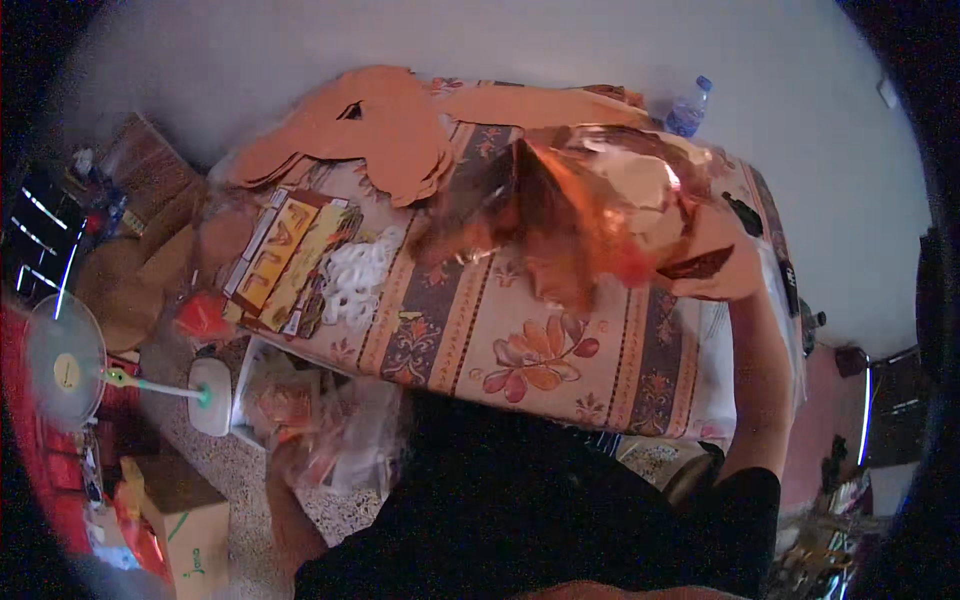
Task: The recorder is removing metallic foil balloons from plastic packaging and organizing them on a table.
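Note:
Over the right half of the table, my right hand (pixel 728 262) is closed on the near right edge of a shiny copper-coloured foil sheet (pixel 610 205). The foil is crumpled and partly smeared by motion. My left hand (pixel 287 452) is low on the left, off the table's near edge, beside blurred clear plastic (pixel 345 435) over a white-edged box (pixel 245 400); its fingers are too smeared to read. Flat orange cut-out shapes (pixel 395 125) lie stacked at the far left of the table. White ring-like loops (pixel 355 280) are heaped nearer, beside yellow and brown flat packages (pixel 283 255).
A floral cloth (pixel 470 350) covers the table. A clear bottle with a blue cap (pixel 688 110) stands at the back right, by the wall. To the left are a fan (pixel 65 370), a cardboard box (pixel 190 535) and more brown cartons (pixel 165 205).

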